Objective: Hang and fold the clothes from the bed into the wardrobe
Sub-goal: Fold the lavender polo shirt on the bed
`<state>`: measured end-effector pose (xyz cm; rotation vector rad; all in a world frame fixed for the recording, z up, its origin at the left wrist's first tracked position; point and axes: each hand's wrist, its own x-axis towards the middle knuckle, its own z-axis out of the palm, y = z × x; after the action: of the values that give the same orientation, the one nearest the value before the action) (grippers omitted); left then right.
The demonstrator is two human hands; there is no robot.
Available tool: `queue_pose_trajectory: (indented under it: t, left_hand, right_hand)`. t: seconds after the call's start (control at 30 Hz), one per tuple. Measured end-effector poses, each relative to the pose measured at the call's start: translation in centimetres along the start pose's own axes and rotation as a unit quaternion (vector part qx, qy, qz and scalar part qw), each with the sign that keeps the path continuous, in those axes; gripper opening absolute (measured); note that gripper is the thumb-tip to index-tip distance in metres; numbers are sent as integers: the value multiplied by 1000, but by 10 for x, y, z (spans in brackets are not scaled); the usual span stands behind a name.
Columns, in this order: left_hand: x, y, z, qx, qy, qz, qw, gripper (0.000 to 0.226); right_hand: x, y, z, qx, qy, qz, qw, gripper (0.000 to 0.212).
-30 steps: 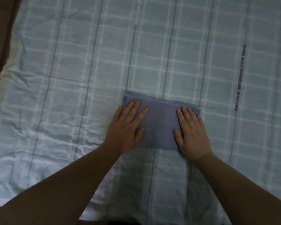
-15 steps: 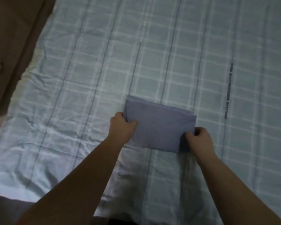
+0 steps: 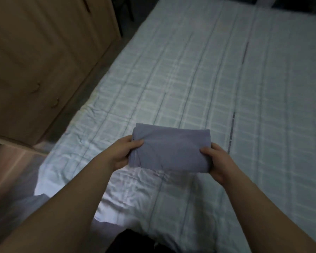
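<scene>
Folded grey-blue garment is held in the air above the near left part of the bed, clear of the checked sheet. Left hand grasps its left end, thumb on top, fingers hidden beneath; right hand grasps the right end the same way. The bundle is a compact rectangle, several layers thick, with a slight sag and a curved crease between the two grips. Risk 1: support is at the ends only, so the middle layers could slip and the fold open if either grip loosens or the hands drift apart. Risk 2: pulling the ends outward would stretch the top layer and skew the stack. Risk 3: a one-handed carry, needed if a door must be opened, would likely let the free end droop and unfold. The wardrobe stands to the left of the bed, past its left edge; the doors seen here look closed, the handles blurred. Floor lies between; a dropped bundle would need refolding.
</scene>
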<state>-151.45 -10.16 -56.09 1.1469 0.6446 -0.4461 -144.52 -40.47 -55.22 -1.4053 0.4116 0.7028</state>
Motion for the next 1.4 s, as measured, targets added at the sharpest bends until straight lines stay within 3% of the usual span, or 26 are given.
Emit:
queue_pose_trajectory:
  t: [0.27,0.4,0.57,0.77,1.0,1.23,1.4]
  left_hand:
    - [-227,122,-17,-64,39,223,972,52]
    - [-341,156,-43,-118,119,327,930,47]
    - [-456,158,-86,-168,217,424,863,44]
    - [-546,125,-165,-195,320,452,809,43]
    - [-656,73,-305,-225,429,466,740,39]
    - [-752,45,-460,-255,517,448,683,32]
    - [-781,46,-560,-263,548,425,670,36]
  right_hand:
    - [-150,-159,107,-31,-206,-167,964,36]
    - [-215,-210,186,-42,-325,-231,916,42]
    - [-274,-227,289,-75,-433,-242,865,53]
    - [-311,-191,430,-79,-508,-200,834,49]
    - [-356,-105,631,-107,-581,-150,793,48]
    - [-402,-5,832,-104,-597,-70,792,43]
    - [-409,26,937,-117,-616,-72,775,47]
